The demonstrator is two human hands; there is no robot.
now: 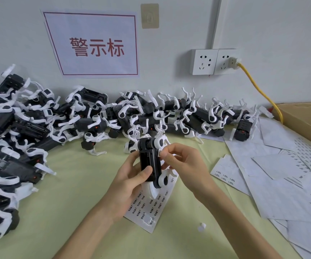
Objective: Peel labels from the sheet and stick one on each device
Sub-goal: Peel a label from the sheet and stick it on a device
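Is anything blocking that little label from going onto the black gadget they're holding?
Nothing visible does. The right hand pinches the label right at the upper side edge of the device, which the left hand holds upright above the label sheet.

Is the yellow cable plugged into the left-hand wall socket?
No, the yellow cable runs from a plug in the right-hand socket; the left-hand socket has nothing plugged in.

A red-bordered wall sign (93, 44) hangs left of a double socket (214, 61) — a yellow cable (259, 88) runs from it toward a cardboard box (304, 116) at the worktop's (76, 184) right edge
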